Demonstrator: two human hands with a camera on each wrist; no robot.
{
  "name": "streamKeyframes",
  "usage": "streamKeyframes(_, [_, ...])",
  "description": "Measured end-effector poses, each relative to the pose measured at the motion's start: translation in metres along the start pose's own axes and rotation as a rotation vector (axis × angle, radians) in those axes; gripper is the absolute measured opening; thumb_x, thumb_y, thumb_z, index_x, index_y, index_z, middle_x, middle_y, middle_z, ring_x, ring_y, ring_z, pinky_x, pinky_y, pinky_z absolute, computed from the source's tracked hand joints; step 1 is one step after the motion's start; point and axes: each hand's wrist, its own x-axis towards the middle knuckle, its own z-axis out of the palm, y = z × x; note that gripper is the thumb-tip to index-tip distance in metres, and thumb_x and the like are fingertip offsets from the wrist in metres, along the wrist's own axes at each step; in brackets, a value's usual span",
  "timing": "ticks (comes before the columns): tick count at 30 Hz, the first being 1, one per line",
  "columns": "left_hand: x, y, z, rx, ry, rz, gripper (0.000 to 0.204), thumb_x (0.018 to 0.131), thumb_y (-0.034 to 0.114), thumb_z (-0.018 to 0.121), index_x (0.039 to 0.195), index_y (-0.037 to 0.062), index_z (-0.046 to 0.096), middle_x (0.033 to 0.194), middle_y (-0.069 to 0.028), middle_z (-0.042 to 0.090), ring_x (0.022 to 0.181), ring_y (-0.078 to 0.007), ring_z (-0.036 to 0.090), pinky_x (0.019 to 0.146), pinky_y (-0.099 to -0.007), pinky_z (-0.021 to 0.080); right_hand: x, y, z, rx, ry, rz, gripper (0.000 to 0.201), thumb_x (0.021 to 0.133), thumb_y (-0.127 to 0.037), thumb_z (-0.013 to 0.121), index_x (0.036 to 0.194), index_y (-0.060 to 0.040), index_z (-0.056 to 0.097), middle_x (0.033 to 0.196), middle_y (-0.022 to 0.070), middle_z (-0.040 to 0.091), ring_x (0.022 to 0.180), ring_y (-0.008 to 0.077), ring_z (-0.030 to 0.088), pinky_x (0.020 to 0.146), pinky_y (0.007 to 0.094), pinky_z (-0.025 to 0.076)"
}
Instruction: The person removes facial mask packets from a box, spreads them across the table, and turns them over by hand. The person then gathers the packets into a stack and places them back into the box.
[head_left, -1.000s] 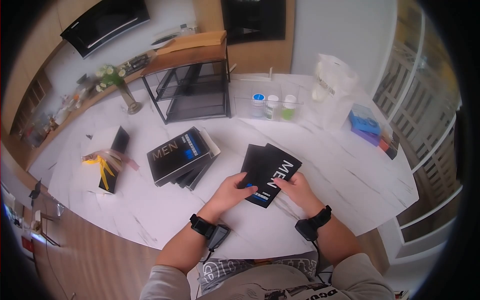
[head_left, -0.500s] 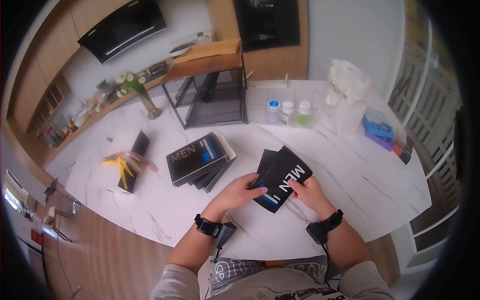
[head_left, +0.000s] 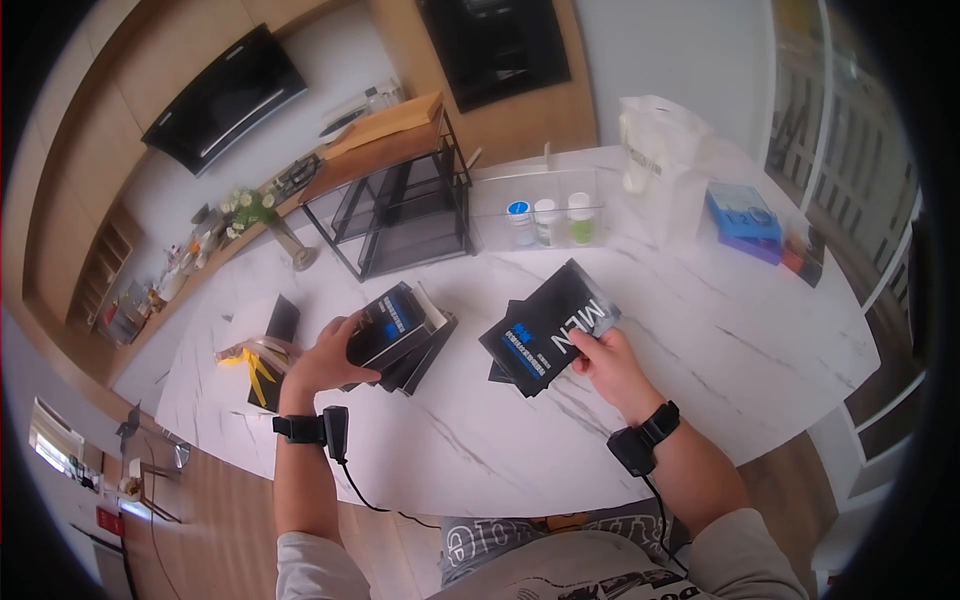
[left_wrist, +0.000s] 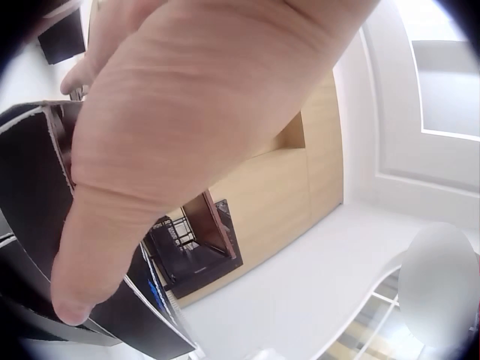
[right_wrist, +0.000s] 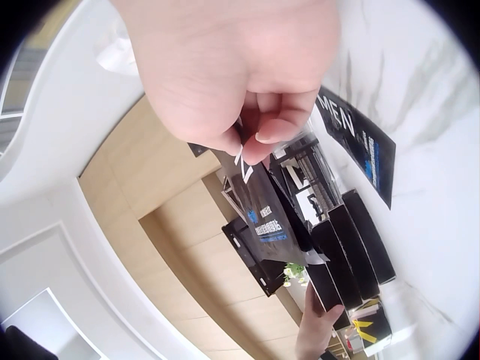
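Note:
My left hand (head_left: pixel 325 358) grips the top black MEN box (head_left: pixel 395 325) of a small stack. Its thumb lies along the near side and its fingers reach over the far side; the left wrist view shows the thumb (left_wrist: pixel 97 262) against the box. Darker boxes (head_left: pixel 430 362) lie askew beneath. Between thumb and fingers, my right hand (head_left: pixel 612 372) pinches a flat black packet (head_left: pixel 545 312) with MEN in white and blue lettering. A second black packet (right_wrist: pixel 364 146) lies on the marble-patterned table, partly covered by the held one in the head view.
Left of the stack is a black-and-white box with a yellow ribbon (head_left: pixel 262 368). Behind stand a mesh shelf rack (head_left: pixel 415 225), a flower vase (head_left: pixel 295 250) and a clear bin (head_left: pixel 485 240) with bottles. A white bag (head_left: pixel 665 170) and blue box (head_left: pixel 742 212) are at right.
My left hand has let go of the packets and moved left onto the top box. The right hand still pinches one packet, now turned and apart from the other. The head view has tilted.

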Motion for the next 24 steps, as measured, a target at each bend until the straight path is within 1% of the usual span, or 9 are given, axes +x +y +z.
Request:
streamKeyframes(3, [-0.004, 0.014, -0.004, -0.040, 0.060, 0.037, 0.107, 0.059, 0.023, 0.091, 0.150, 0.0135, 0.036, 0.142, -0.0172, 0.042, 0.129, -0.0352, 0.049, 0.109, -0.0396, 0.042, -0.001, -0.003, 0.001, 0.113, -0.030, 0.020, 0.011, 0.098, -0.015, 0.062, 0.106, -0.0065, 0.063, 0.095, -0.0012, 0.063, 0.076, 0.0075, 0.054, 0.061, 0.0234, 0.043])
streamKeyframes(7, [-0.020, 0.051, -0.005, 0.044, 0.220, 0.289, 0.108, 0.052, 0.016, 0.092, 0.147, 0.0127, 0.041, 0.138, -0.0146, 0.042, 0.122, -0.0330, 0.051, 0.105, -0.0390, 0.046, -0.005, -0.011, 0.003, 0.300, -0.073, -0.011, 0.010, 0.098, -0.013, 0.062, 0.107, -0.0077, 0.063, 0.100, -0.0014, 0.064, 0.081, 0.0077, 0.056, 0.063, 0.0253, 0.043])
streamKeyframes(9, [-0.025, 0.075, 0.003, -0.033, 0.190, 0.318, 0.102, 0.054, 0.012, 0.091, 0.145, 0.0151, 0.043, 0.140, -0.0192, 0.040, 0.126, -0.0392, 0.046, 0.106, -0.0418, 0.044, -0.006, -0.013, 0.005, 0.351, -0.090, -0.026, 0.010, 0.098, -0.013, 0.062, 0.107, -0.0077, 0.063, 0.100, -0.0012, 0.064, 0.083, 0.0077, 0.056, 0.063, 0.0253, 0.042])
streamKeyframes(13, [-0.031, 0.108, 0.017, -0.032, 0.153, 0.349, 0.101, 0.053, 0.012, 0.091, 0.143, 0.0168, 0.046, 0.142, -0.0211, 0.038, 0.130, -0.0412, 0.042, 0.107, -0.0437, 0.043, -0.002, -0.008, 0.001, 0.164, 0.023, -0.041, 0.013, 0.098, -0.016, 0.062, 0.104, -0.0047, 0.063, 0.093, 0.0029, 0.066, 0.071, 0.0097, 0.059, 0.062, 0.0254, 0.048])
streamKeyframes(14, [-0.031, 0.111, 0.021, -0.011, 0.148, 0.360, 0.101, 0.053, 0.012, 0.091, 0.143, 0.0174, 0.046, 0.143, -0.0214, 0.037, 0.130, -0.0414, 0.041, 0.107, -0.0439, 0.043, -0.002, -0.009, 0.001, 0.066, 0.095, -0.050, 0.017, 0.098, -0.018, 0.062, 0.103, -0.0018, 0.062, 0.088, 0.0054, 0.066, 0.065, 0.0111, 0.059, 0.062, 0.0263, 0.051])
streamKeyframes(16, [-0.031, 0.116, 0.028, 0.037, 0.142, 0.402, 0.100, 0.053, 0.013, 0.091, 0.143, 0.0192, 0.047, 0.143, -0.0224, 0.036, 0.132, -0.0428, 0.039, 0.107, -0.0452, 0.042, 0.000, -0.007, -0.001, 0.050, 0.119, -0.065, 0.019, 0.098, -0.018, 0.062, 0.102, -0.0001, 0.062, 0.086, 0.0064, 0.067, 0.065, 0.0121, 0.062, 0.061, 0.0267, 0.052])
streamKeyframes(20, [-0.031, 0.129, 0.041, 0.022, 0.142, 0.392, 0.099, 0.054, 0.014, 0.091, 0.143, 0.0171, 0.047, 0.142, -0.0241, 0.037, 0.132, -0.0445, 0.038, 0.107, -0.0473, 0.042, 0.000, -0.001, 0.004, -0.008, 0.132, -0.098, 0.022, 0.099, -0.018, 0.061, 0.102, 0.0032, 0.061, 0.083, 0.0093, 0.068, 0.064, 0.0149, 0.066, 0.060, 0.0273, 0.056])
streamKeyframes(23, [-0.028, 0.139, 0.053, 0.109, 0.204, 0.423, 0.100, 0.052, 0.013, 0.091, 0.142, 0.0140, 0.048, 0.143, -0.0221, 0.035, 0.131, -0.0418, 0.041, 0.106, -0.0443, 0.043, -0.006, 0.000, 0.013, -0.052, 0.099, -0.092, 0.023, 0.099, -0.018, 0.060, 0.103, 0.0048, 0.061, 0.083, 0.0118, 0.069, 0.065, 0.0171, 0.069, 0.060, 0.0282, 0.058])
streamKeyframes(24, [-0.028, 0.140, 0.056, 0.113, 0.212, 0.433, 0.100, 0.052, 0.012, 0.091, 0.142, 0.0143, 0.048, 0.143, -0.0227, 0.035, 0.131, -0.0425, 0.040, 0.106, -0.0444, 0.043, -0.002, 0.006, 0.011, -0.052, 0.111, -0.100, 0.023, 0.100, -0.017, 0.059, 0.101, 0.0059, 0.060, 0.081, 0.0129, 0.069, 0.064, 0.0181, 0.070, 0.058, 0.0284, 0.058])
